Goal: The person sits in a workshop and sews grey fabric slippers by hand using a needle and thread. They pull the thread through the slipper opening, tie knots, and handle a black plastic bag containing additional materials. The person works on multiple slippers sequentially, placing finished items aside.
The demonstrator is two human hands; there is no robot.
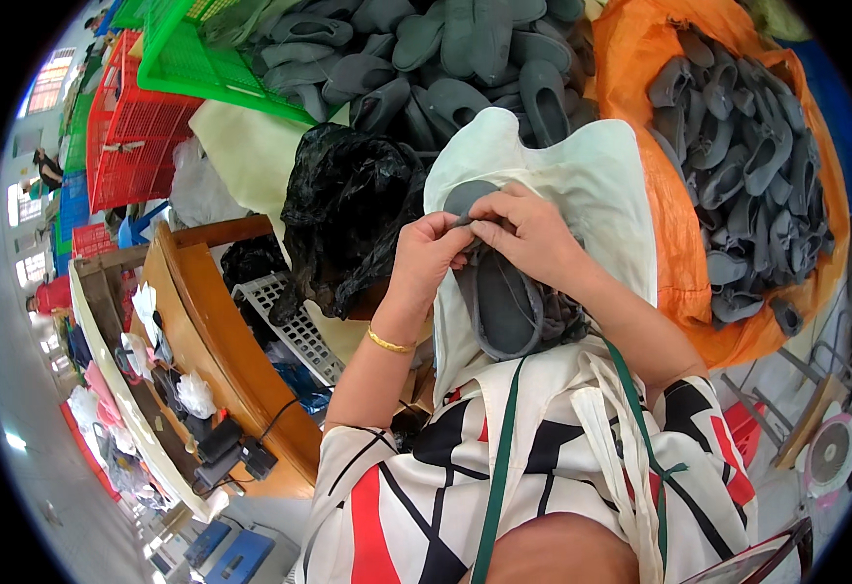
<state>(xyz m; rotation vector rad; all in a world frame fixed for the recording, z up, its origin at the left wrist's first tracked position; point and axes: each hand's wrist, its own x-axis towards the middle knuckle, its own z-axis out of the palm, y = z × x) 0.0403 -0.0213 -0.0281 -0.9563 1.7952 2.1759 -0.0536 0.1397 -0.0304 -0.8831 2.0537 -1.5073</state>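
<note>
Over my lap lies a white cloth [613,185], and on it rests a dark grey slip-on shoe [506,304] with its opening facing up. My left hand [430,251] is closed, its thumb and fingers pinching the shoe's far edge. Right beside it, my right hand [528,232] pinches the same spot, fingertips nearly touching the left ones. A grey sole or second shoe part [467,198] shows just beyond the fingers. More grey shoe material is bunched on the near right, partly hidden. What exactly lies between the fingertips is too small to see.
Ahead is a heap of grey shoes [450,49] beside a green basket [222,83]. An orange sack [674,263] full of similar shoes stands at the right. A black plastic bag [348,195] and wooden desk [222,360] are at left; a fan [832,453] is lower right.
</note>
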